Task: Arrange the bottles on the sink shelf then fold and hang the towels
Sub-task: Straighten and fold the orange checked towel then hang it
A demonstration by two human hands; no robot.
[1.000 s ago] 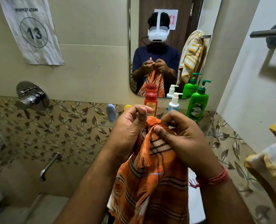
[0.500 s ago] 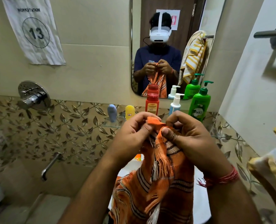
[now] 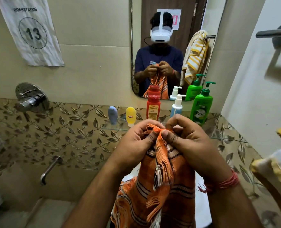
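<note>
Both forearms are bare from the lower edge of the view up to the left hand [image 3: 133, 143] and the right hand [image 3: 190, 145], with no sleeve reaching either wrist. A bracelet of wound red thread [image 3: 222, 183] circles the right wrist, its frayed loose ends sticking out on the inner side. The mirror [image 3: 219, 46] shows the person in a dark navy short-sleeved T-shirt [image 3: 159, 55] with a small pale print on the chest, a white headset [image 3: 161, 34] held by a white strap over the top of the head, and a thin dark cable hanging from one side of the headset.
</note>
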